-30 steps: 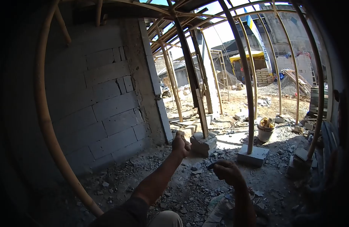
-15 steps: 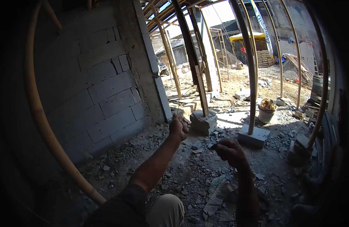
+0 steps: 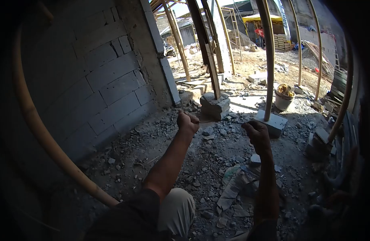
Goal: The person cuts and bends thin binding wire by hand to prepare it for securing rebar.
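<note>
My left hand is stretched forward with its fingers closed. A thin, dark, wire-like strand sticks up from it, too fine to name for sure. My right hand is held out to the right at about the same height, its fingers pinched together; whatever is in the pinch is too small to make out. A faint line seems to run between the hands. Beyond my left hand a wooden post stands on a rough concrete block. Past my right hand, a pole rests on a pale block.
Rubble covers the ground, with torn sacking near my knee. A grey block wall and a curved bamboo pole are on the left. A bucket holding yellowish material stands ahead. Farther off are stacked bags under a yellow canopy.
My right hand has moved to the right and slightly up, farther from my left hand. My left hand has risen a little. The view has shifted and tilted down somewhat.
</note>
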Demonstrator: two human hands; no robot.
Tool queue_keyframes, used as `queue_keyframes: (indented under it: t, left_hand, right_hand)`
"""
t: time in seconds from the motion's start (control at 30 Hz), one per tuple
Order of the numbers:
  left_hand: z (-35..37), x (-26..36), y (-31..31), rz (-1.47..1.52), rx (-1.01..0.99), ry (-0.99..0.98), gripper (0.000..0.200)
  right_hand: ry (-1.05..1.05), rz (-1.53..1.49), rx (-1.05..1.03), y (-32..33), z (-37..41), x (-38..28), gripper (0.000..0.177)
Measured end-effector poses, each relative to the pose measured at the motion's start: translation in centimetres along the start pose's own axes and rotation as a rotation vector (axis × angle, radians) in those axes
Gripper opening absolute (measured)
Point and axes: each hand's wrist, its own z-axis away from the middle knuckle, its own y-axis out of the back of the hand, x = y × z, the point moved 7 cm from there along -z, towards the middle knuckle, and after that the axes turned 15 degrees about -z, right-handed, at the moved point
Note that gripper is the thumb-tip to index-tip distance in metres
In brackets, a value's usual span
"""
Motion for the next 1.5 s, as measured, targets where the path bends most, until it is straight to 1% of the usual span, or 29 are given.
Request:
queue_keyframes:
  t: [0.03, 0.13, 0.17, 0.27, 0.3, 0.4, 0.5, 0.53, 0.57, 0.6, 0.63, 0.7, 0.73, 0.77, 0.83, 0.93, 0.97, 1.03, 1.07, 1.1, 1.13, 1.17, 1.2, 1.23, 1.3, 1.37, 1.4, 1.47, 1.5]
  left_hand:
    - [-0.2, -0.2, 1.0, 0.074, 0.025, 0.028, 0.049]
    - [-0.8, -1.6, 2.5, 0.121, 0.056, 0.030, 0.052]
    - [-0.9, -2.3, 2.8, 0.085, 0.055, 0.011, 0.053]
    - [0.3, -5.6, 3.0, 0.007, 0.047, -0.027, 0.057]
    - [0.5, -7.2, 3.3, 0.003, 0.049, -0.027, 0.058]
    - [0.8, -9.2, 5.1, 0.056, 0.028, 0.006, 0.059]
    - [0.0, -9.8, 6.8, 0.112, 0.004, 0.077, 0.055]
    - [-0.3, -9.7, 7.5, 0.125, 0.003, 0.100, 0.054]
    - [-0.8, -9.9, 8.2, 0.159, 0.062, 0.138, 0.055]
    - [-0.9, -10.3, 8.1, 0.159, 0.043, 0.165, 0.058]
    - [-0.8, -10.9, 8.0, 0.161, 0.025, 0.192, 0.060]
    - [-1.0, -12.2, 8.3, 0.176, 0.039, 0.235, 0.063]
    - [-0.5, -12.2, 8.0, 0.152, 0.030, 0.210, 0.062]
    - [0.1, -12.3, 7.7, 0.129, 0.020, 0.186, 0.062]
    - [2.3, -11.6, 6.0, 0.084, -0.010, 0.151, 0.059]
    - [2.3, -12.1, 5.2, -0.006, -0.100, 0.140, 0.057]
    - [1.4, -12.5, 5.5, -0.106, -0.133, 0.101, 0.054]
    - [1.1, -11.5, 5.6, -0.112, -0.133, 0.066, 0.052]
    - [0.7, -11.1, 5.6, -0.115, -0.134, 0.057, 0.051]
    - [1.3, -10.0, 5.1, -0.107, -0.106, 0.025, 0.050]
    - [1.5, -9.1, 4.8, -0.129, -0.118, -0.012, 0.049]
    - [1.3, -8.8, 4.6, -0.140, -0.180, -0.021, 0.048]
    - [1.3, -8.7, 4.3, -0.161, -0.204, -0.017, 0.047]
    - [1.0, -8.7, 4.1, -0.157, -0.243, -0.008, 0.047]
    - [0.8, -7.9, 4.5, -0.201, -0.161, -0.046, 0.045]
    - [0.6, -7.3, 5.0, -0.170, -0.078, -0.039, 0.044]
    - [0.5, -7.3, 5.1, -0.164, -0.051, -0.027, 0.045]
    - [0.2, -7.2, 5.1, -0.196, -0.019, -0.032, 0.044]
    - [0.4, -7.4, 5.3, -0.215, -0.004, -0.032, 0.043]
  right_hand:
    - [-0.055, 0.009, -0.090, -0.8, 0.6, -0.2, 0.025]
    - [-0.182, 0.276, -0.154, -0.9, 1.2, 1.7, 0.027]
    - [-0.157, 0.419, -0.130, -0.5, 1.1, 2.2, 0.030]
    - [-0.165, 0.477, -0.134, 0.0, 0.9, 4.6, 0.032]
    - [-0.219, 0.495, -0.103, -0.5, 1.2, 4.0, 0.031]
    - [-0.134, 0.564, -0.103, -0.9, 0.7, 4.8, 0.031]
    - [-0.310, 0.345, -0.229, -2.0, 1.6, 6.1, 0.030]
    - [-0.322, 0.343, -0.239, -2.3, 1.8, 6.9, 0.030]
    - [-0.332, 0.345, -0.248, -2.6, 1.9, 8.2, 0.030]
    - [-0.339, 0.348, -0.255, -2.9, 1.8, 8.5, 0.029]
    - [-0.427, 0.381, -0.283, -3.2, 2.1, 9.0, 0.028]
    - [-0.396, 0.435, -0.318, -3.8, 2.0, 10.0, 0.027]
    - [-0.378, 0.460, -0.336, -4.2, 2.0, 10.9, 0.026]
    - [-0.409, 0.415, -0.321, -4.1, 1.9, 12.3, 0.027]
    - [-0.472, 0.364, -0.351, -4.8, 2.5, 12.4, 0.028]
    - [-0.611, 0.314, -0.388, -5.7, 3.7, 12.4, 0.031]
    - [-0.665, 0.301, -0.402, -6.0, 4.2, 12.6, 0.033]
    - [-0.676, 0.261, -0.409, -5.3, 4.3, 13.0, 0.034]
    - [-0.686, 0.243, -0.405, -4.2, 4.4, 13.2, 0.035]
    - [-0.696, 0.274, -0.349, -2.3, 3.9, 15.0, 0.039]
    - [-0.634, 0.143, -0.305, -0.8, 3.5, 15.4, 0.037]
    - [-0.641, 0.111, -0.170, 0.5, 3.5, 14.3, 0.032]
    - [-0.662, -0.021, -0.077, 0.9, 3.4, 13.3, 0.028]
    - [-0.572, -0.065, -0.050, 0.4, 2.9, 11.9, 0.028]
    - [-0.452, -0.130, -0.175, -1.9, 2.8, 8.5, 0.028]
    - [-0.506, -0.008, -0.470, -5.5, 4.4, 7.0, 0.024]
    - [-0.516, 0.103, -0.693, -7.0, 5.0, 7.9, 0.031]
    - [-0.458, 0.468, -0.933, -9.4, 6.7, 10.0, 0.034]
    - [-0.446, 0.573, -0.842, -9.1, 6.6, 11.8, 0.033]
